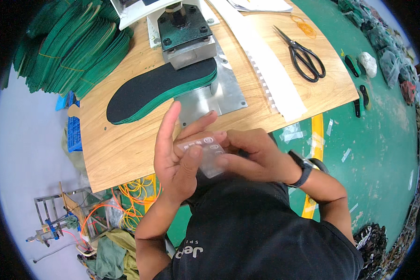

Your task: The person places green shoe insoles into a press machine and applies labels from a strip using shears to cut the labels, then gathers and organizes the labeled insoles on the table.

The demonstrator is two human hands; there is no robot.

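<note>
In front of my body, both hands hold a small piece of clear film with white printed marks (211, 161). My left hand (175, 161) has its thumb over the film, with its other fingers stretched out behind. The thumb and fingers of my right hand (254, 154) close on the film's right side. Just beyond my hands lies a neat stack of insoles (158, 88), black on top with green edges. Its right end sits beneath the metal block of a press (191, 51), above a metal plate (228, 100).
Bundled green insoles (74, 51) are piled at the far left. A long white strip (270, 70) crosses the wooden table (121, 158). Black scissors (305, 58) and rubber bands (303, 27) lie to its right. Orange hoses (130, 200) are on the floor at left.
</note>
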